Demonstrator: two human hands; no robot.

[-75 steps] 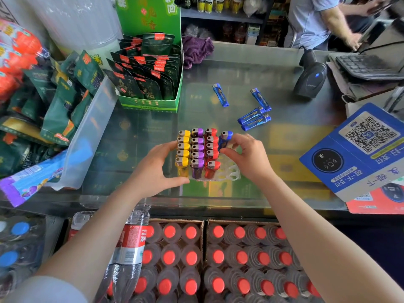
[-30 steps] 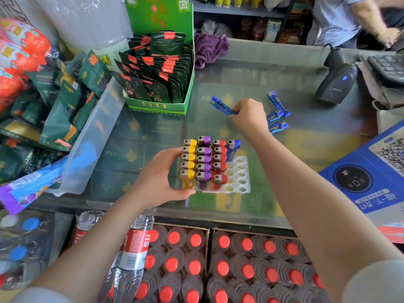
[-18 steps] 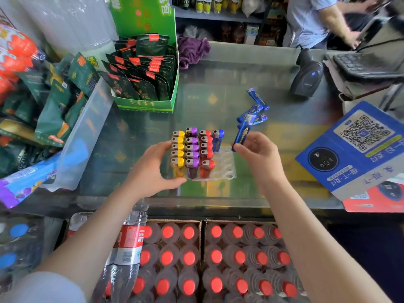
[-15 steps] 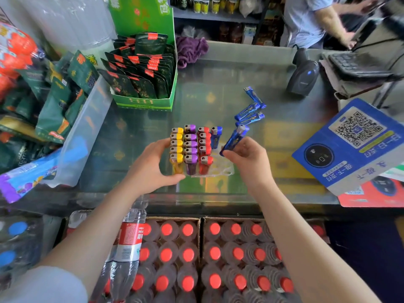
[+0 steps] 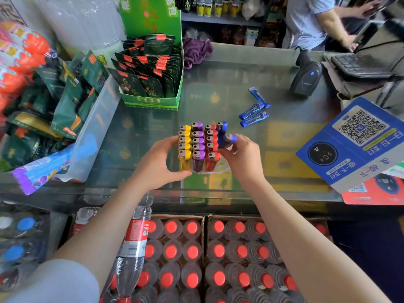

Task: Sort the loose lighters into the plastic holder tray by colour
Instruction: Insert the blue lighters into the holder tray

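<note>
The clear plastic holder tray (image 5: 223,169) stands on the glass counter, mostly hidden by its lighters and my hands. It holds a yellow column (image 5: 185,139), a purple column (image 5: 198,141), a red column (image 5: 211,141) and one blue lighter (image 5: 222,126) at the back right. My left hand (image 5: 156,164) grips the tray's left side. My right hand (image 5: 243,159) pinches a second blue lighter (image 5: 226,139) upright, just in front of the first one. Three loose blue lighters (image 5: 253,111) lie on the counter to the back right.
A green box of tea packets (image 5: 150,84) stands at the back left beside a clear bin of snack bags (image 5: 94,127). A barcode scanner (image 5: 305,77) and blue QR payment sign (image 5: 358,141) are on the right. Bottle crates (image 5: 203,254) sit below the counter. A person stands behind.
My right hand reached to the back, picked a blue lighter off the counter and brought it to the tray's blue column. My left hand kept holding the tray.
</note>
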